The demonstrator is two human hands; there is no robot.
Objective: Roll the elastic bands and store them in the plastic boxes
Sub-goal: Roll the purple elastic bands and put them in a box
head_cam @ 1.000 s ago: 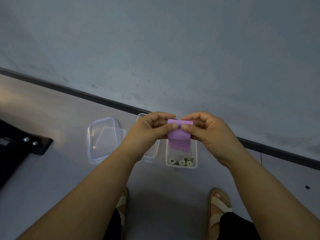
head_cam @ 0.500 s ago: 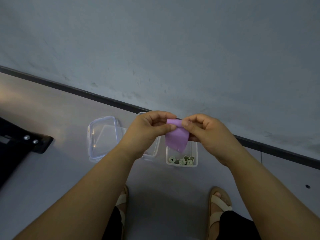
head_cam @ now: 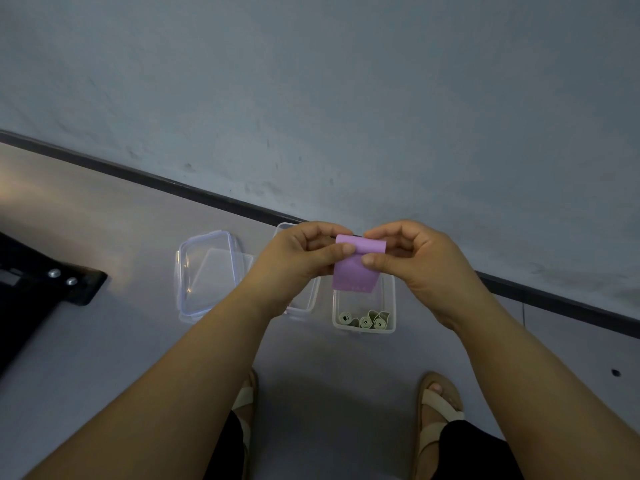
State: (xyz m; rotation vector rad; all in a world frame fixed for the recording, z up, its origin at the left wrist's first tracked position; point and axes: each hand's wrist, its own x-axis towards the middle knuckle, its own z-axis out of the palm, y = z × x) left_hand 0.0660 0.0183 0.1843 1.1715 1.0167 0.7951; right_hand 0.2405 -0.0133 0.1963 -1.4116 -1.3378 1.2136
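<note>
A purple elastic band (head_cam: 355, 271) hangs flat between both hands, its top edge folded over. My left hand (head_cam: 298, 261) pinches its left side with thumb and fingers. My right hand (head_cam: 415, 261) pinches its right side the same way. Below them on the floor stands a clear plastic box (head_cam: 389, 325) holding several rolled greenish bands (head_cam: 365, 320). A second clear box (head_cam: 304, 308) sits to its left, mostly hidden behind my left hand.
A clear lid (head_cam: 207, 275) lies on the grey floor left of the boxes. A black object (head_cam: 41, 289) with two metal screws is at the far left. My sandalled feet (head_cam: 440, 403) are near the bottom. A dark skirting strip (head_cam: 138, 176) runs along the wall.
The band hung skewed half a second ago; now it hangs straight again with its top edge held level between both hands. The hands have barely shifted.
</note>
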